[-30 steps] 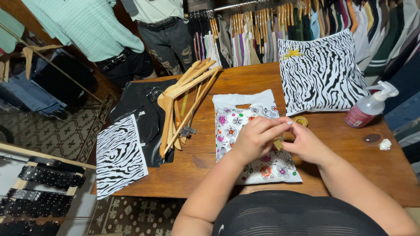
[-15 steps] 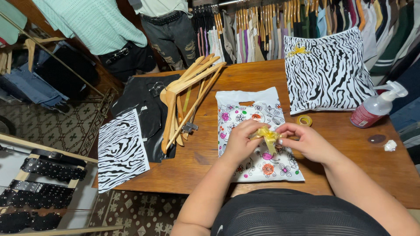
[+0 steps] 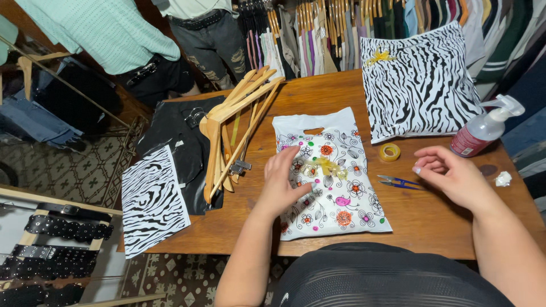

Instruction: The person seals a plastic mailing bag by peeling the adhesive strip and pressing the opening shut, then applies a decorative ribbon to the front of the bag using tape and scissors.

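Note:
A white plastic bag with a flower print (image 3: pixel 335 193) lies flat on the wooden table (image 3: pixel 432 222) in front of me. A small yellow ribbon bow (image 3: pixel 329 166) sits on its middle. My left hand (image 3: pixel 284 182) rests on the bag's left side, fingertips pressing just beside the bow. My right hand (image 3: pixel 452 176) hovers over the table to the right, empty, fingers loosely curled. Small blue thread snips (image 3: pixel 398 182) lie between the bag and my right hand. A roll of tape (image 3: pixel 389 152) sits just beyond them.
A filled zebra-print bag (image 3: pixel 421 85) with a yellow bow stands at the back right, a spray bottle (image 3: pixel 483 128) beside it. Wooden hangers (image 3: pixel 233 131) lie on black bags at the left; flat zebra bags (image 3: pixel 153 199) overhang the table edge. Clothes racks stand behind.
Both hands were together over the bow on the flowered bag. Now my right hand has drawn away to the right, and my left hand stays pressing on the bag.

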